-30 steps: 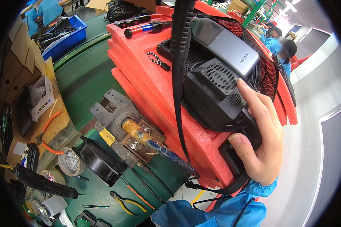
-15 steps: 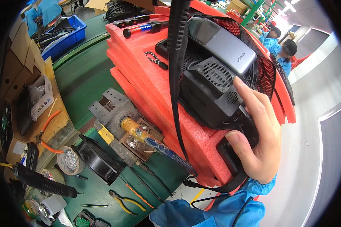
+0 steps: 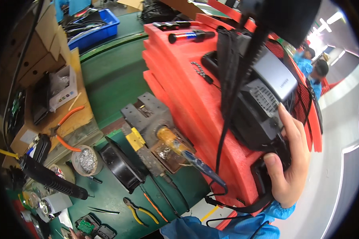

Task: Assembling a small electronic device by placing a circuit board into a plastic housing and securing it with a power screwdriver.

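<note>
My right hand (image 3: 293, 171) curls round the near end of a black boxy device (image 3: 249, 125) with a slotted vent, thumb and fingers on either side. The device rests on a stack of red foam sheets (image 3: 179, 87), against a silver-grey power bank (image 3: 276, 73). At the bottom left edge only fingertips of my left hand (image 3: 73, 234) show, beside an opened black case with a green circuit board (image 3: 85, 226); whether they hold anything is hidden. A soldering iron (image 3: 187, 154) with a yellow and blue handle sits in a grey metal stand (image 3: 145, 113).
On the green bench lie yellow-handled cutters (image 3: 139, 211), a black fan (image 3: 121, 165), a tub of metal bits (image 3: 87, 160) and a black hose-like tool (image 3: 54, 179). Orange-handled pliers (image 3: 66, 131) rest on cardboard. A blurred black strap (image 3: 239, 83) crosses the view. People work far right.
The view has shifted, so the bench and foam appear farther right and lower. The black strap looms larger and blurred. Left fingertips have come into view at the bottom. My right hand keeps its hold.
</note>
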